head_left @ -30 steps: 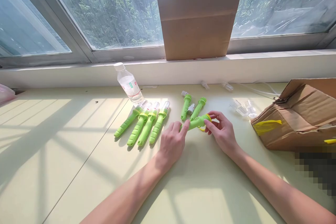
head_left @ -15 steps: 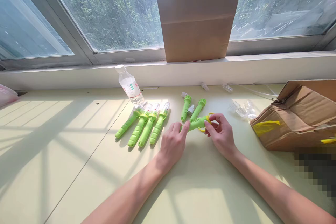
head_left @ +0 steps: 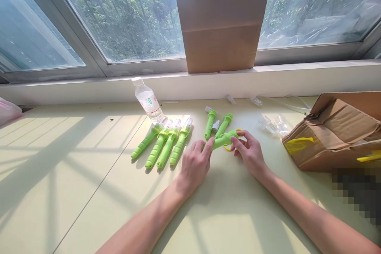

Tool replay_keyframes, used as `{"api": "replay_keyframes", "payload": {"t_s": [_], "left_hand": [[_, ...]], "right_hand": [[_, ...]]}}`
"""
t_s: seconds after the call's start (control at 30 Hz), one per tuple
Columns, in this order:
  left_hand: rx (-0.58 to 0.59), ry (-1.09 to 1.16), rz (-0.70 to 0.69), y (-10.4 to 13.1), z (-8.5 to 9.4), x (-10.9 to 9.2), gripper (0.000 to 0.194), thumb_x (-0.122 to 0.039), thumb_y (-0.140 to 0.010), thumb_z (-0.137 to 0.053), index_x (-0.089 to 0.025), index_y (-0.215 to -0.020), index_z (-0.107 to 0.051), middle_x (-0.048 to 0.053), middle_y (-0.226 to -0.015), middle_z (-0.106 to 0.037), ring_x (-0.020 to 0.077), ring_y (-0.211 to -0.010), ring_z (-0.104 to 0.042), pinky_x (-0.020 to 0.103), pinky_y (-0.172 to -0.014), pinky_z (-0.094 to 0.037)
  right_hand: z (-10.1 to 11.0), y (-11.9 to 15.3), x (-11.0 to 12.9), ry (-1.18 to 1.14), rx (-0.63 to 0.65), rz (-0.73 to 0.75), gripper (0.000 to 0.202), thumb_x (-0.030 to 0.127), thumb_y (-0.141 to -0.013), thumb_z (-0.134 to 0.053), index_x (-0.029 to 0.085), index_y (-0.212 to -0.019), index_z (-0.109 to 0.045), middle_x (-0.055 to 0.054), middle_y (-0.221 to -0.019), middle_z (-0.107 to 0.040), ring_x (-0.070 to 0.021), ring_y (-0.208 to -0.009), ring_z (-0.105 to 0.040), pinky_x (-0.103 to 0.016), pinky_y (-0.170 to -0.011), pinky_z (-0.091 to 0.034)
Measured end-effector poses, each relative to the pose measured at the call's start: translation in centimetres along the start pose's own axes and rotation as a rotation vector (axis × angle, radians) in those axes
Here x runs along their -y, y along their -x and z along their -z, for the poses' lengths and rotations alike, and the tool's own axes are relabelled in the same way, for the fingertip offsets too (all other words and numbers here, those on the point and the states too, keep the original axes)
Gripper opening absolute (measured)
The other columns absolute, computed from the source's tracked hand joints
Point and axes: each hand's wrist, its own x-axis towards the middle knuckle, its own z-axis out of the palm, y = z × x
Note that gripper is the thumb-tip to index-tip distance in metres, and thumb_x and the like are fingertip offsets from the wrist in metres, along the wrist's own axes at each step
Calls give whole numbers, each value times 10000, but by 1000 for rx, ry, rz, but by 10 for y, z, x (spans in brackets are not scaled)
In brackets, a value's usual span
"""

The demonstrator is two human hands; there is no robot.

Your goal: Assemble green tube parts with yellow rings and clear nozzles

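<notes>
My left hand (head_left: 196,162) is closed around the lower end of a green plastic tube (head_left: 224,139) with a threaded top. At its other end, my right hand (head_left: 249,151) pinches a thin yellow loop (head_left: 228,148), partly hidden by the tube and my fingers. Just beyond lie two more green tubes (head_left: 210,124) (head_left: 224,125) and a small white-and-grey threaded piece (head_left: 215,126) between them. To the left of my left hand, several green tubes with clear tips (head_left: 181,143) lie side by side.
A water bottle (head_left: 149,103) stands behind the row of tubes. Clear plastic caps (head_left: 272,125) lie at the right, beside an open cardboard box (head_left: 333,135) with yellow loops (head_left: 299,145) over its edge. More small clear pieces (head_left: 256,101) are near the wall.
The yellow loop has shifted off the tube's threaded end toward my right fingers, so more of the thread shows. Both hands keep nearly the same place; the view has tilted slightly.
</notes>
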Motion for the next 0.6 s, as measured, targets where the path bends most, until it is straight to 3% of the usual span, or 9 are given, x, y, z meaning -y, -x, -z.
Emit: {"api": "replay_keyframes", "payload": {"t_s": [0.23, 0.37, 0.5, 0.6], "left_hand": [[46, 50, 66, -1, 0, -3, 262, -168, -1000, -493, -199, -1250, -562, 37, -844, -638, 201, -740, -617, 287, -562, -412], [53, 104, 151, -2, 0, -3, 224, -179, -996, -515, -206, -1216, -548, 27, -866, -656, 196, -751, -641, 279, -567, -421], [74, 169, 264, -3, -1, -3, 191, -201, -1015, -492, -199, -1203, -528, 37, -949, -697, 186, -810, -675, 271, -598, -453], [93, 187, 288, -3, -2, -3, 193, -214, -1020, -486, -199, -1210, -521, 39, -970, -706, 188, -830, -687, 272, -601, -459]], "right_hand": [[0, -1, -2, -37, -29, 27, 395, 519, -765, -809, 216, -924, -613, -8, -750, -658, -156, -586, -626, -262, -484, -480], [-1, -1, -2, 37, -11, 107, 330, 504, -810, -766, 214, -884, -626, -20, -812, -648, -164, -606, -642, -285, -499, -508], [-6, 5, -5, 437, -63, 388, 229, 424, -915, -637, 214, -823, -629, -36, -826, -652, -164, -651, -638, -295, -562, -511], [-11, 10, -12, 819, -35, 554, 196, 392, -913, -627, 213, -837, -654, -60, -861, -675, -200, -741, -643, -319, -620, -493]]}}
